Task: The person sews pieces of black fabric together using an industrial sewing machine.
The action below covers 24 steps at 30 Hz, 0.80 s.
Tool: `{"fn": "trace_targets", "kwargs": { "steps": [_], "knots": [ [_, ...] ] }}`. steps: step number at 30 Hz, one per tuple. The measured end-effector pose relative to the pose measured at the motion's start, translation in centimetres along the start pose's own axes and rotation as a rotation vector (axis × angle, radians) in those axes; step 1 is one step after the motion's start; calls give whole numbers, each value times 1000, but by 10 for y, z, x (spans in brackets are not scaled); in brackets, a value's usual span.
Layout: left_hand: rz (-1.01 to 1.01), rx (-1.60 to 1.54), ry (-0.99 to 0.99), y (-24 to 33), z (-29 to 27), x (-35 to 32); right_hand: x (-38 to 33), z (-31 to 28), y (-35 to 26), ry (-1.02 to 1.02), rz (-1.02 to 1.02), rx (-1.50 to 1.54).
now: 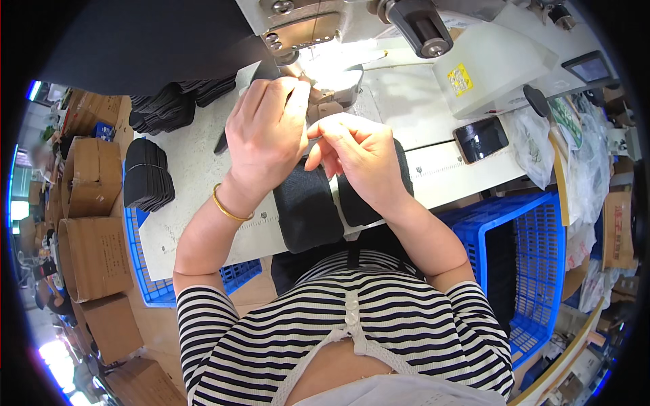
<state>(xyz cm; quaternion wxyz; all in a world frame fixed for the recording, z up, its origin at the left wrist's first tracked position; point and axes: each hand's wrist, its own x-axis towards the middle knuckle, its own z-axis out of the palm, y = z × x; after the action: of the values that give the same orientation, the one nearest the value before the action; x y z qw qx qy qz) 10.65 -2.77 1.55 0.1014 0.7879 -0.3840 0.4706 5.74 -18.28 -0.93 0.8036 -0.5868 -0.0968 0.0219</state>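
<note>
My left hand is raised right beside the needle area of a sewing machine, its fingers curled and pinched together at the tips. Close against it, my right hand has thumb and forefinger pressed together near the left wrist side. Whatever either pinch holds is too small or hidden to make out. Below the hands, a black padded fabric piece lies at the table's front edge. A second black piece sits to its right, partly covered by my right hand and wrist.
A tied stack of black pieces stands at the table's left, with more stacks behind. A dark phone lies to the right. Blue crates flank me, one at right, one at left. Cardboard boxes line the left.
</note>
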Motion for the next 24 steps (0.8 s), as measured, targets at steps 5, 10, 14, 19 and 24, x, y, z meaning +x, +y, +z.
{"fn": "trace_targets", "kwargs": {
  "steps": [5,10,14,19,24],
  "knots": [
    [-51,-70,-53,-14,1,-14,0,0,0,0,-3,-6],
    [149,38,-84,-54,-11,-35,1,7,5,97,-90,-92],
    [119,-55,-122,-13,-42,-12,-2,14,11,42,-199,-254],
    [-44,-41,-234,19,-53,-3,-14,12,6,43,-163,-323],
    [42,46,-118,39,-50,-4,-21,9,2,37,-183,-272]
  ]
}}
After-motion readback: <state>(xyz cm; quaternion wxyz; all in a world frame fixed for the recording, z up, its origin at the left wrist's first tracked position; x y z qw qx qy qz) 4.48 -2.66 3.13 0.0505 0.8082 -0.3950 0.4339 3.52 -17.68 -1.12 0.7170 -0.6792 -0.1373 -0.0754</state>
